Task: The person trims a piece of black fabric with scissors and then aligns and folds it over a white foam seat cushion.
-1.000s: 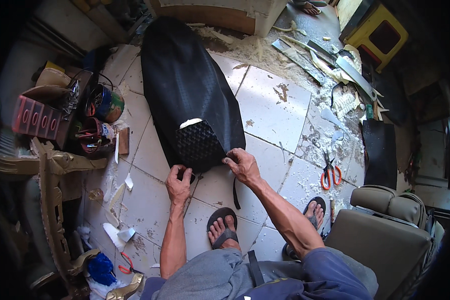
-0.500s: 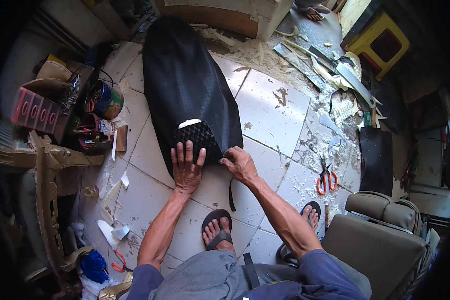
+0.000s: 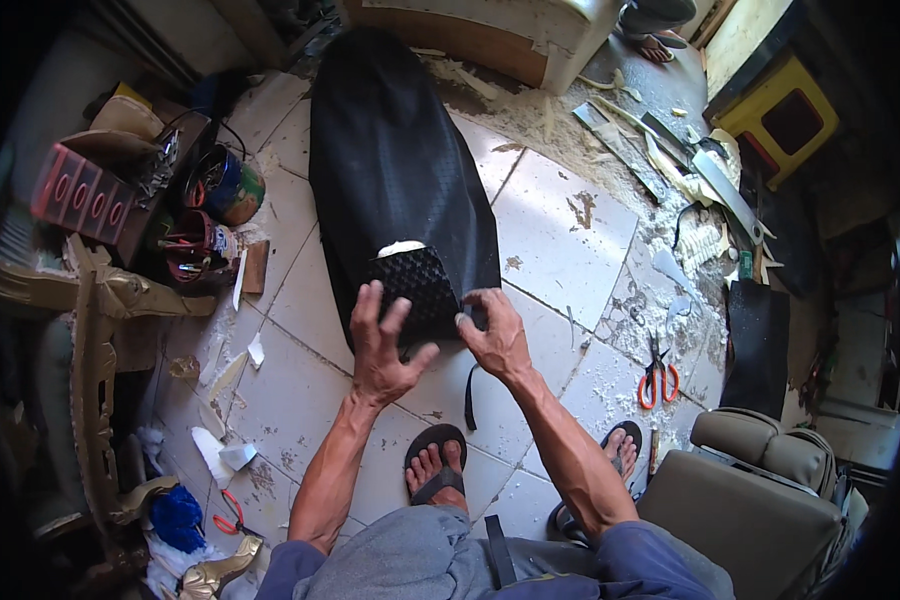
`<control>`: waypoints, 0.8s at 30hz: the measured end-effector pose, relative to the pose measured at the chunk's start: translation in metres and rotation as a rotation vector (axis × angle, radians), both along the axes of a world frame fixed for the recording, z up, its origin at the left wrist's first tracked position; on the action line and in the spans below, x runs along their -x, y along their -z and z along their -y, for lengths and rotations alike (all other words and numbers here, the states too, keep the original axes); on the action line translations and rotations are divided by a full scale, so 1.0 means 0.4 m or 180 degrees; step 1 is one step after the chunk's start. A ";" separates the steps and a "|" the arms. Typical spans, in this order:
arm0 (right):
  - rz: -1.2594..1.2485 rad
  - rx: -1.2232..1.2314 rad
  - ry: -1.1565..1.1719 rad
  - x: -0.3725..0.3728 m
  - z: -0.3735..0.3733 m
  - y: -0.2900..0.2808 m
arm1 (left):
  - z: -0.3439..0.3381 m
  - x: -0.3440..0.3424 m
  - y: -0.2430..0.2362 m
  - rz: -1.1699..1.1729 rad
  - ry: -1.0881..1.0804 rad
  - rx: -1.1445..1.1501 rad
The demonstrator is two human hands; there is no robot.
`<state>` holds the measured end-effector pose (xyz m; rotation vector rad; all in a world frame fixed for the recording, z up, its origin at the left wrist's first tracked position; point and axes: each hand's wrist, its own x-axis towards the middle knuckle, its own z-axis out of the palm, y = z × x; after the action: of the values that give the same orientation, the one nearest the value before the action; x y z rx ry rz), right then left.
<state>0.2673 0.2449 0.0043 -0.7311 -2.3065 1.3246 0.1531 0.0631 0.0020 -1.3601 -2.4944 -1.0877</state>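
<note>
A long motorcycle seat under a black cover (image 3: 400, 170) lies on the tiled floor in front of me. Its near end has a dark textured flap (image 3: 415, 290), and a patch of pale foam (image 3: 402, 247) shows just above that flap. My left hand (image 3: 382, 350) is over the flap's lower left edge, fingers spread and holding nothing. At the flap's right corner, the bent fingers and thumb of my right hand (image 3: 495, 335) pinch the cover's edge. A narrow black strip (image 3: 470, 400) hangs down below the right hand onto the floor.
Orange-handled scissors (image 3: 658, 375) lie to the right, near foam scraps and offcuts. A tan padded seat (image 3: 745, 500) stands at the lower right. Tubs of tools (image 3: 198, 245) and a gold carved frame (image 3: 95, 330) are on the left. Another person's foot (image 3: 655, 48) shows at the top.
My left hand has lifted from pressing flat on the flap, and its fingers have spread. The right hand stays at the flap's corner. The whole view has shifted slightly.
</note>
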 end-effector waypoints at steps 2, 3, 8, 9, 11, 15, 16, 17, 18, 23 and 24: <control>-0.0241 0.0023 0.0237 0.041 0.006 -0.011 | -0.019 0.005 -0.016 0.0328 -0.0921 -0.0441; -0.0289 -0.0020 0.0258 0.057 0.009 -0.016 | -0.025 0.016 -0.021 0.0748 -0.1161 -0.0424; -0.0193 0.0066 0.0340 0.108 0.006 -0.034 | -0.040 0.062 -0.026 0.1340 -0.1615 -0.0430; -0.0127 0.0115 0.0338 0.109 0.002 -0.034 | -0.039 0.064 -0.029 0.1516 -0.1628 -0.0412; -0.0233 0.0047 0.0149 0.100 -0.002 -0.047 | -0.039 0.051 -0.037 0.1674 -0.1712 -0.0335; -0.0767 0.1051 -0.0624 0.049 0.060 -0.113 | -0.048 -0.024 -0.088 0.2222 -0.1612 -0.0963; -0.0782 0.0990 -0.0804 0.039 0.087 -0.138 | -0.038 -0.041 -0.107 0.2673 -0.1257 -0.1313; -0.0821 0.0922 -0.0992 0.036 0.113 -0.163 | -0.023 -0.050 -0.132 0.3249 -0.0840 -0.1744; -0.0699 0.1119 -0.1097 0.033 0.139 -0.173 | -0.003 -0.066 -0.142 0.3834 -0.0706 -0.2150; -0.0501 0.1119 -0.0767 0.013 0.175 -0.203 | 0.023 -0.097 -0.170 0.5628 -0.0116 -0.3187; -0.0508 0.1060 -0.0698 0.011 0.181 -0.208 | 0.027 -0.097 -0.162 0.5552 -0.0104 -0.3242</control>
<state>0.2629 0.1726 0.0874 -0.4552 -2.1103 1.8248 0.1920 0.0522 0.0668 0.2368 -1.3759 -3.6569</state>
